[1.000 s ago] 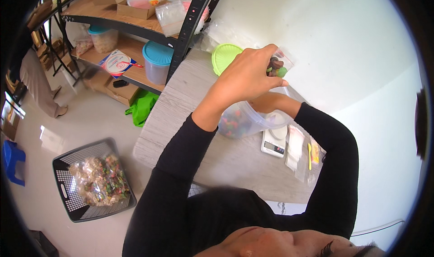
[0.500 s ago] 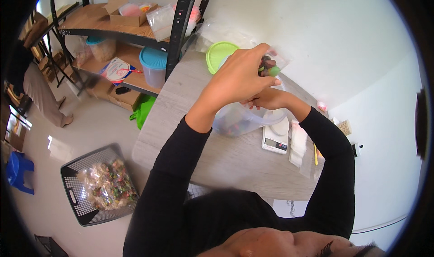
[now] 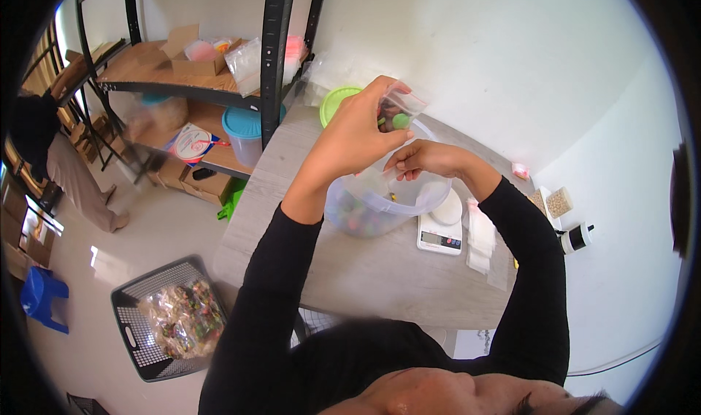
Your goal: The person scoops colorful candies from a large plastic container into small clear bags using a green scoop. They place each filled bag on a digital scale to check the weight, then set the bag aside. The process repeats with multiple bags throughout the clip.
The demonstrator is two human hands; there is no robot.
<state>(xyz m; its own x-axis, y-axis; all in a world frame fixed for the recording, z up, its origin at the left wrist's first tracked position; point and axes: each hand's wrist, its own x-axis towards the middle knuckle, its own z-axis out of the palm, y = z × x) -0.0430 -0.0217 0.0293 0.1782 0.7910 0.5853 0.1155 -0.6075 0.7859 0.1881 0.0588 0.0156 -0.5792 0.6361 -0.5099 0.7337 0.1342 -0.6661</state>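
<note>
Above a clear plastic tub, my left hand is closed around a small clear plastic bag with dark and green pieces in it. Just to its right, my right hand is over the tub's opening, its fingers pinched together. Something pale and translucent shows near those fingertips, but its kind is unclear. Colourful pieces show blurred through the tub's wall. A white kitchen scale stands right of the tub, with a stack of small clear bags beside it.
A green lid lies behind my left hand on the grey table. Left of it stands a shelf rack with a blue-lidded tub. A grey basket of filled bags sits on the floor. Another person stands far left.
The view has shifted slightly. My left hand, with the bag, has moved left across the tub. My right fingers, mostly hidden behind the left hand before, now show above the tub's opening.
</note>
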